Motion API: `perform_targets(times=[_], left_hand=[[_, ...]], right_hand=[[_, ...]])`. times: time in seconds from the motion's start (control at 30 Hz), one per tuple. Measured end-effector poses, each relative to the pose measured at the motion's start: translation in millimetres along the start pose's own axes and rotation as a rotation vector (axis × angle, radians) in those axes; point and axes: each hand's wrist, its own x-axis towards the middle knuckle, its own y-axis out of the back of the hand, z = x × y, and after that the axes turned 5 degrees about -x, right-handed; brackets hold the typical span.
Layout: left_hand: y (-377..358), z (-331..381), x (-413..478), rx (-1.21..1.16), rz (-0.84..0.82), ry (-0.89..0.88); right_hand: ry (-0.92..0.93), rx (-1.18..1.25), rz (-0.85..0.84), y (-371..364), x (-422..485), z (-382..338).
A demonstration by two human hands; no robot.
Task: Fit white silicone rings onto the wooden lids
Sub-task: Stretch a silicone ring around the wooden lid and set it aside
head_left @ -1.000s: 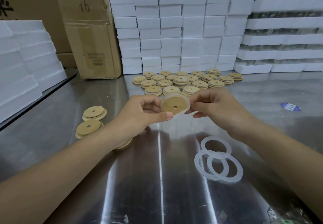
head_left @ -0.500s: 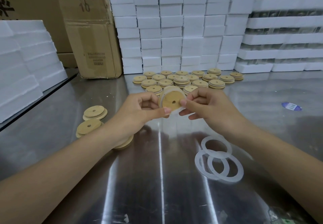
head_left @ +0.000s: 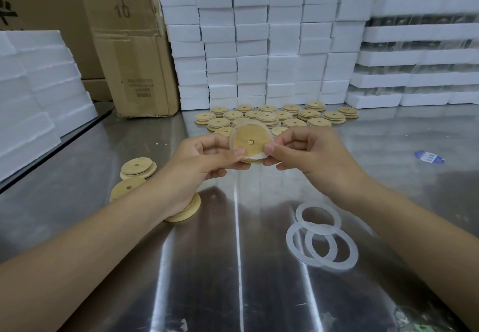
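Observation:
Above the middle of the steel table [head_left: 233,267] I hold a round wooden lid [head_left: 250,138] with a small centre hole, tilted towards me. A white silicone ring [head_left: 234,135] runs around its rim. My left hand [head_left: 204,160] pinches the lid's lower left edge, thumb on its face. My right hand [head_left: 305,153] pinches the lower right edge and the ring there. Three loose white rings [head_left: 321,238] lie overlapping on the table at the lower right.
Several wooden lids [head_left: 274,118] lie in low stacks at the back. A few more lids [head_left: 138,168] sit at the left, one partly under my left wrist. White foam blocks [head_left: 259,36] and a cardboard box [head_left: 129,54] line the back. A blue label [head_left: 429,157] lies at the right.
Both hands lifted the lid slightly and turned it more face-on to me. My right thumb has moved onto the lid's lower right edge over the ring.

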Motion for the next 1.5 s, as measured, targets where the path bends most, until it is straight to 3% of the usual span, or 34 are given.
perform_targets(times=[0.2,0.53,0.87,1.13,1.23,1.33,1.5], left_hand=[[-6,-4,0,0.095,0.042,-0.133],[2,-1,2,-0.046,0.004,0.019],[3,-6,4,0.082,-0.043,-0.092],[-4,-13,2,0.324,-0.109,-0.155],[-4,-14,3,0.319,-0.070,-0.165],[-3,-12,3,0.222,-0.094,-0.151],[-2,-12,6,0.117,-0.114,-0.121]], right_hand=[[-0.048,-0.124,-0.029,-8,-4,10],[0.142,-0.155,-0.089,-6,-2,7],[-0.049,-0.177,-0.116,-12,-5,8],[0.166,-0.511,-0.161,-12,-10,5],[0.181,-0.478,-0.232,-13,-11,5],[0.093,-0.300,-0.305,-8,-7,4],[0.049,-0.255,-0.310,-3,-3,4]])
